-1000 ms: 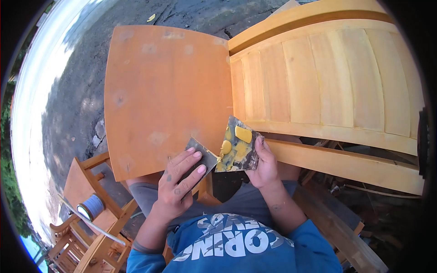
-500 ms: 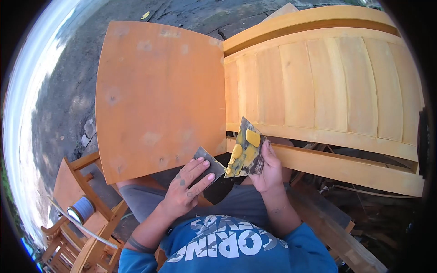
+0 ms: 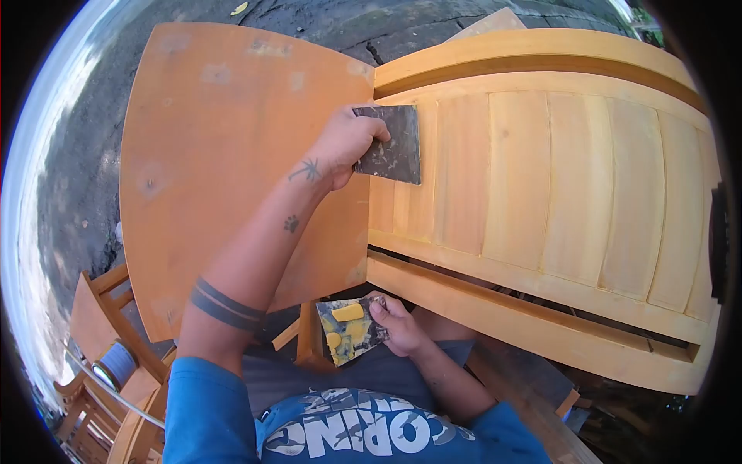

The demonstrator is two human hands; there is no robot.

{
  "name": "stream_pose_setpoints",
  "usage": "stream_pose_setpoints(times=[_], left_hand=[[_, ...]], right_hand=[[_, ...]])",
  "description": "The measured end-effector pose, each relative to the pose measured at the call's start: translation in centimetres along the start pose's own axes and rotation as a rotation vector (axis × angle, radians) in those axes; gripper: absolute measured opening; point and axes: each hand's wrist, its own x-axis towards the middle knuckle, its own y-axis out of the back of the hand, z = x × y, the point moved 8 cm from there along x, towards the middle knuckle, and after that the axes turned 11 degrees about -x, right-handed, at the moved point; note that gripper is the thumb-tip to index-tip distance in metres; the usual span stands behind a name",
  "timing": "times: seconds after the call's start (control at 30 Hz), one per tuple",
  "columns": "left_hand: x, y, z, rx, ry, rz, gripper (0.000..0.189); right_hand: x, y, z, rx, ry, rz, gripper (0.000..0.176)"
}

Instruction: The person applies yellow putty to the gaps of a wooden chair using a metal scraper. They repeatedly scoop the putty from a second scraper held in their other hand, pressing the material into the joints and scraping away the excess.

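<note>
My left hand (image 3: 348,148) grips a dark, stained flat scraper (image 3: 402,151), thumb across its near face. The scraper overlaps the left end of the slatted wooden panel (image 3: 518,178), close to where it meets the smooth orange-brown board (image 3: 239,201). Pale filler patches mark that board. Low in front of my lap, my right hand (image 3: 398,326) holds a smeared square putty plate (image 3: 375,319) by its right edge. Lumps of yellow putty (image 3: 348,312) sit on the plate. Most of my left fingers are hidden behind the scraper.
A wooden rail (image 3: 533,325) runs along the panel's near side, with a gap between them. At lower left are wooden furniture frames (image 3: 139,433) and a blue-and-white spool-like roll (image 3: 116,363). Cracked dark ground (image 3: 332,31) lies beyond the boards.
My left hand has carried the scraper from beside the putty plate up to the slatted panel. My right hand has lowered the plate toward my lap. The view has shifted slightly.
</note>
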Motion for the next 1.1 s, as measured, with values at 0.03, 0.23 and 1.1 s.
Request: stream_pose_setpoints(times=[0.03, 0.23, 1.1], left_hand=[[0.9, -0.3, 0.1, 0.034, -0.002, -0.013, 0.009], [2.1, -2.2, 2.3, 0.361, -0.049, -0.102, 0.010], [0.2, -14.4, 4.0, 1.933, -0.233, -0.412, 0.004]], right_hand=[[0.3, 0.2, 0.4, -0.039, -0.032, -0.001, 0.021], [1.9, -0.5, -0.6, -0.185, -0.055, -0.024, 0.024], [1.9, -0.8, -1.2, -0.309, 0.011, -0.051, 0.027]])
